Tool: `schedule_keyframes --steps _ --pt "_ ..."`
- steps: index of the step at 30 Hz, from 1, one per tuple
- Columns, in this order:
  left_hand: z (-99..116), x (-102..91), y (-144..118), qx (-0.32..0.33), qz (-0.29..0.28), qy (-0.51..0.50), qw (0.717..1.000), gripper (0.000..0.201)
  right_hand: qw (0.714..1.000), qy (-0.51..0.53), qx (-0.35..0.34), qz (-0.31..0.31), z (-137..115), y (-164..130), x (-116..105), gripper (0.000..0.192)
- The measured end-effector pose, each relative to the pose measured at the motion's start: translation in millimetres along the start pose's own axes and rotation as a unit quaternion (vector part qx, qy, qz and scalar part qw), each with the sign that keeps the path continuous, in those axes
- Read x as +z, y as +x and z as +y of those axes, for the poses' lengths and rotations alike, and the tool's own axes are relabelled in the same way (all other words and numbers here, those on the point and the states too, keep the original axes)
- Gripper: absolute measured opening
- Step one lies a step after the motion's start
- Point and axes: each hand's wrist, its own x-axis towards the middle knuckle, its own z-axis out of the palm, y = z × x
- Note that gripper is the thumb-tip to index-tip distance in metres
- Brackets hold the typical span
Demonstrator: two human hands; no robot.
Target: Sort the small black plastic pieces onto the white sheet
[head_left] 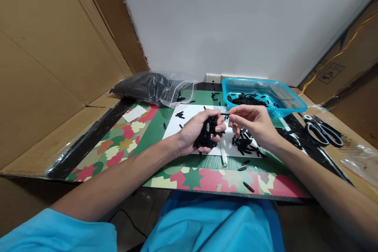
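Leftmost, a large cardboard sheet (53,59) leans over the surface (118,145), which wears a star-patterned mat. Behind lies a clear plastic bag (153,88) full of black pieces. At centre, on a white sheet (189,112), the left hand (197,132) is clenched around a bundle of small black pieces (208,134). Just beside it, the right hand (254,122) pinches one thin black piece (225,114) between fingertips, above a loose pile of black pieces (245,143). Behind sits a blue basket (291,102) holding more. Farthest right lie scissors (323,130).
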Motion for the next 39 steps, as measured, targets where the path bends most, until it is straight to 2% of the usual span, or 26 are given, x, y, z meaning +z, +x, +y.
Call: schedule_keyframes --steps 7,15,24,39 --pt "-1.1 -1.0 0.2 0.002 0.010 0.001 1.000 0.029 1.000 -0.004 -0.006 -0.002 -0.7 -0.5 0.1 0.027" --pt "0.2 -1.9 0.6 -0.008 0.004 -0.007 1.000 0.027 1.000 -0.012 -0.022 -0.003 -1.5 -0.8 -0.7 0.021" --pt "-1.0 -2.0 1.3 -0.009 0.013 0.002 1.000 0.029 0.994 -0.086 -0.066 -0.004 -1.0 -3.6 -3.7 0.015" --pt "-1.4 -2.6 1.1 -0.007 0.007 0.011 1.000 0.028 0.995 -0.082 -0.057 -0.007 -2.2 -3.2 -2.4 0.016"
